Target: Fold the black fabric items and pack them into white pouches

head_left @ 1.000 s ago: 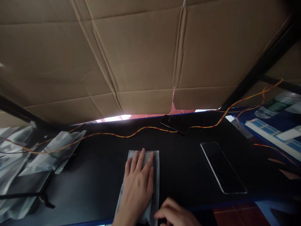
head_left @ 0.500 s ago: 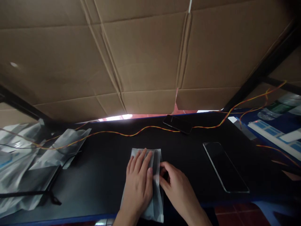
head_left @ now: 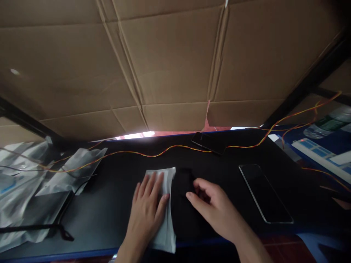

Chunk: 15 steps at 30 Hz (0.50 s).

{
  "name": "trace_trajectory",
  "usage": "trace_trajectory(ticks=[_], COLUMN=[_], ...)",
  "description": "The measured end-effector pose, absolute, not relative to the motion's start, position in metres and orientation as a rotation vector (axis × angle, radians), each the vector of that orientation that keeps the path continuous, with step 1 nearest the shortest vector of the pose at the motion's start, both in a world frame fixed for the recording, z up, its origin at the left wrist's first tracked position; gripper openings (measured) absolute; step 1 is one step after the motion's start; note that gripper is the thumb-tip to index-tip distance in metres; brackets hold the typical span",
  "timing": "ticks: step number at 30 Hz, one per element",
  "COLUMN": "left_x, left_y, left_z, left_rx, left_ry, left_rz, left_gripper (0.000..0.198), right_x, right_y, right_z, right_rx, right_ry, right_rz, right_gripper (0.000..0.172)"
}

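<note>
A translucent plastic bag (head_left: 168,215) lies flat near the table's front edge. My left hand (head_left: 149,206) rests on it with fingers spread, pressing its left and middle part. Just right of the bag, my right hand (head_left: 212,204) has its thumb and fingers curled around a black object (head_left: 185,179). That object is hard to tell from the black tabletop, and its shape is unclear. The right hand is apart from the bag.
Right of my hands lies a large phone (head_left: 264,193), with a smaller dark phone (head_left: 208,142) farther back. Plastic bags (head_left: 72,170) are heaped at left. A red-yellow wire (head_left: 153,156) crosses the black table (head_left: 109,204). A bottle (head_left: 326,124) and white power strip (head_left: 320,157) are at right.
My left hand and the bag have shifted left, and the bag looks narrower. My right hand has come away from the bag's right edge, and a black object now shows between them.
</note>
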<state>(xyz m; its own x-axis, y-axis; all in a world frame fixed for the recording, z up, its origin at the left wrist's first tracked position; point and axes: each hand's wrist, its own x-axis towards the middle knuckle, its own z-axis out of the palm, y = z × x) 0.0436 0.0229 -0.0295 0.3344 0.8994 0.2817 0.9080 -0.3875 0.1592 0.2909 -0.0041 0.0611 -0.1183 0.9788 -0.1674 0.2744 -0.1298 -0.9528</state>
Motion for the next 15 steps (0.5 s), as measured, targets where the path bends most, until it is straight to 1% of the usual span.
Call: trace_trajectory(ticks=[3, 4, 6, 9, 11, 13, 15], left_x=[0.015, 0.004, -0.022, -0.062, -0.082, -0.089, -0.079], left_y=[0.034, 0.038, 0.045, 0.055, 0.057, 0.055, 0.048], left_z=[-0.032, -0.031, -0.028, -0.022, -0.015, -0.008, 0.0], left_rx=[-2.48, -2.464, -2.419, -2.319, -2.271, -2.234, -2.228], left_ry=[-1.808, -1.83, -1.873, -1.935, -1.949, -1.941, -1.887], left_rz=[-0.452, -0.43, -0.396, -0.37, -0.365, -0.376, -0.465], left_gripper=[0.058, 0.058, 0.057, 0.057, 0.057, 0.056, 0.052], right_x=[0.322, 0.331, 0.345, 0.349, 0.339, 0.323, 0.302], right_y=[-0.013, -0.015, -0.019, -0.025, -0.029, -0.033, -0.035], right_z=[0.062, 0.056, 0.037, 0.011, 0.006, 0.009, 0.012], right_rx=[-1.455, -1.524, -1.714, -1.857, -1.845, -1.787, -1.721], right_ry=[-1.415, -1.463, -1.572, -1.539, -1.481, -1.505, -1.628], right_rz=[1.298, 1.217, 0.951, 0.56, 0.342, 0.169, 0.082], right_gripper=[0.026, 0.028, 0.03, 0.031, 0.036, 0.034, 0.033])
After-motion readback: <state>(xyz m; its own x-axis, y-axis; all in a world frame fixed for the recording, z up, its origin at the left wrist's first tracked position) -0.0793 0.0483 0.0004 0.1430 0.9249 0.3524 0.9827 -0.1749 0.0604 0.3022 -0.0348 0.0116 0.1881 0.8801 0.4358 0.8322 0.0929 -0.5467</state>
